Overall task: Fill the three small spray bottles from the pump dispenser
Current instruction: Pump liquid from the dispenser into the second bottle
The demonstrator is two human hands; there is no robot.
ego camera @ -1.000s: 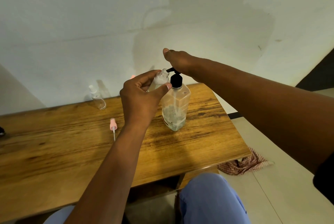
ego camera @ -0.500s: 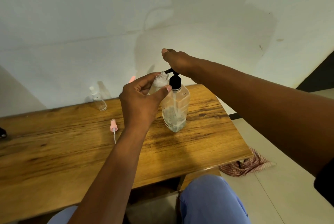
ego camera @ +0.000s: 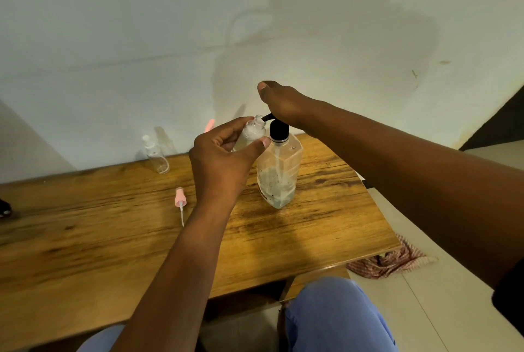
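Hands work over a wooden table [ego camera: 85, 238]: left hand [ego camera: 221, 164] pinches a small spray bottle [ego camera: 252, 134] under the spout while right hand [ego camera: 279, 102] presses flat on the pump dispenser [ego camera: 279, 170]; steady, aligned pumping should avoid spills.

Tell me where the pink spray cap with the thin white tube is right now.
The pink spray cap lies loose on the wooden table, just left of the left hand's wrist, nearer the camera than the clear empty bottle.
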